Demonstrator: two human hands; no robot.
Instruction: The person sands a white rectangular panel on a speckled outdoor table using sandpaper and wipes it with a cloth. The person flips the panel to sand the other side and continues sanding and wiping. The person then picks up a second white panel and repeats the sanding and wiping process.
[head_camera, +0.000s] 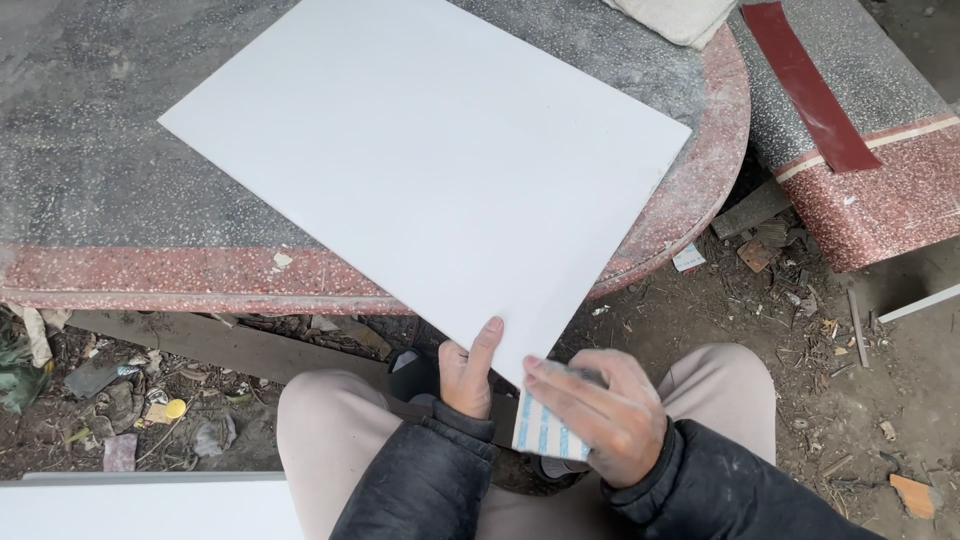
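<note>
Outdoor dirt floor (760, 330), littered with scraps and debris. Round speckled stone bench (120, 170) with reddish rim, dusty on top. Large white panel (430, 160) lying flat on bench, near corner overhanging the rim toward the lap. Left hand (465, 375) at that overhanging corner, under the panel edge, thumb up against the top face; grip clamped on the corner. Right hand (600, 410) just beside it, grip closed on a small sanding block (545, 430) with blue-and-white striped face, block touching the panel corner from below and right. Dark sleeves, light trousers. Second stone slab (870, 190) well apart to the right, red strip (810, 85) lying on it. Another white panel (150, 505) at lower left.
</note>
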